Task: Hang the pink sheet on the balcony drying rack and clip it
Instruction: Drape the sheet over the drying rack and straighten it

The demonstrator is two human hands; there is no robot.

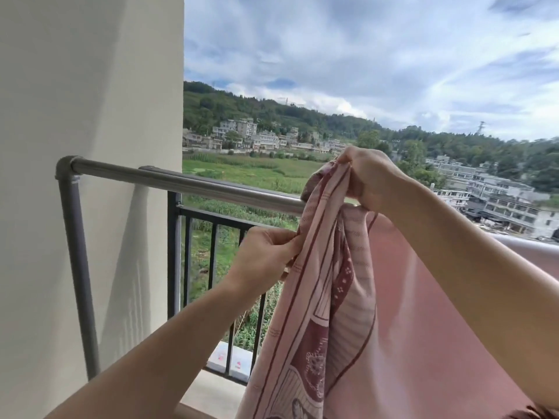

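The pink sheet [348, 297], patterned with dark red stripes and motifs, hangs bunched in front of me and spreads to the right over the rack's bar. My right hand [367, 179] grips its gathered top edge just above the steel bar of the drying rack [187, 181]. Lower down, my left hand [266, 255] pinches the sheet's left edge. No clip is visible.
The rack's grey upright post [77, 252] stands against the white wall [90, 86] on the left. A black balcony railing [211, 237] runs behind the rack, with fields and buildings far beyond. Two pale boxes [231, 362] sit on the floor by the railing.
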